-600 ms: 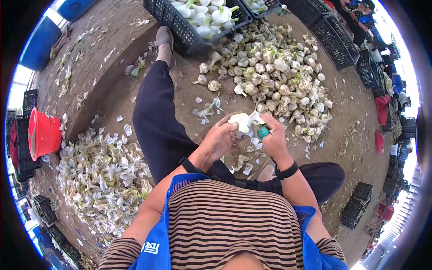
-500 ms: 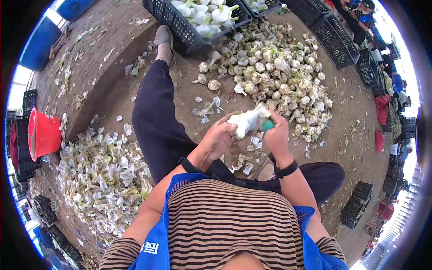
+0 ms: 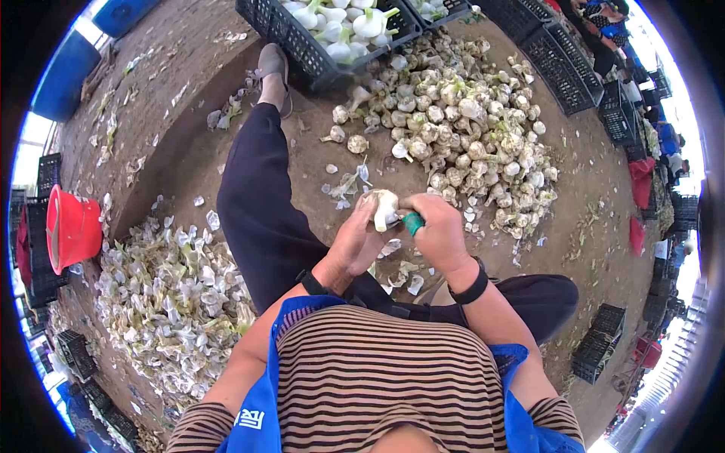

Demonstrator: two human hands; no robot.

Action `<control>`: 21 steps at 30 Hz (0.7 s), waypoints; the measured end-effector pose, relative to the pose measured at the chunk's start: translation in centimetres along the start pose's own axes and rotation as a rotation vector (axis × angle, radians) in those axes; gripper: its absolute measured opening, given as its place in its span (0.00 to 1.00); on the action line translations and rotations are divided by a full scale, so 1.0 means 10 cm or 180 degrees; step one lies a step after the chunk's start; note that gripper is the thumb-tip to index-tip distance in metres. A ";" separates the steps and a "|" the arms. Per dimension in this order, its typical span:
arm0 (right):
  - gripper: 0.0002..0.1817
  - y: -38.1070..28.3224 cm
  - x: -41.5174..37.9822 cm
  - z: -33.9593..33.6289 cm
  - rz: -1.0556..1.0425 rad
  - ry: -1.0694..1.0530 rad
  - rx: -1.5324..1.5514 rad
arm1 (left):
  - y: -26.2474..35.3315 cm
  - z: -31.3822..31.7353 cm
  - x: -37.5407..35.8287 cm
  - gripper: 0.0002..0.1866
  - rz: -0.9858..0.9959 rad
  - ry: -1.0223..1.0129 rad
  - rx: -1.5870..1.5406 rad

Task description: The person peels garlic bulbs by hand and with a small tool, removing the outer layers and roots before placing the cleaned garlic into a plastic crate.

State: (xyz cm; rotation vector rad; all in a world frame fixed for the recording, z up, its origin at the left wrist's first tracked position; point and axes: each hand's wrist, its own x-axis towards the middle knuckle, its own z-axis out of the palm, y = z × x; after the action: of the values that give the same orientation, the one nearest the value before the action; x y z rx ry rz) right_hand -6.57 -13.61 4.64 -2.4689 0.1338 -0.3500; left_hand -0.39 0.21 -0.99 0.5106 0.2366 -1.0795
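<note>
My left hand [image 3: 361, 240] is closed round a white garlic bulb [image 3: 385, 207], whose stub of stem points down toward me. Against the bulb's right side, my right hand [image 3: 440, 232] grips what looks like a small knife with a green-wrapped handle [image 3: 412, 223]; its blade is mostly hidden between the hands. Beyond my hands lies a heap of unpeeled garlic bulbs [image 3: 476, 124] on the ground. Loose garlic skins [image 3: 349, 185] are scattered just ahead of my left hand.
A black crate [image 3: 291, 47] of cleaned white garlic stands ahead, beside my foot. Left of my leg lies a large pile of skins [image 3: 174, 302], with a red bucket [image 3: 74, 229] behind it. More black crates [image 3: 563, 68] and people are along the right side.
Both hands have moved left, toward my leg. The garlic bulb has been turned, and its stem end now points down toward me. The right hand has drawn in close beside the bulb.
</note>
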 end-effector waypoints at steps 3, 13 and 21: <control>0.10 0.00 -0.02 0.03 -0.0060 -0.0076 -0.0325 | 0.02 -0.04 -0.02 0.17 0.0128 0.0156 -0.0088; 0.10 0.63 0.10 -0.07 0.0856 -0.1061 -0.1706 | 0.03 0.06 -0.09 0.37 -0.0586 -0.0441 0.1045; 0.11 0.62 -0.27 -0.10 0.1213 -0.1338 -0.0466 | 0.00 -0.04 0.00 0.38 0.0959 0.0149 0.3841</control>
State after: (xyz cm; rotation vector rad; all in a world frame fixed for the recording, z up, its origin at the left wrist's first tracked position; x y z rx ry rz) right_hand -9.57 -18.61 1.08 -2.5284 0.4547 0.3504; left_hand -0.37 0.45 -1.33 1.5888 -0.4917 -0.8200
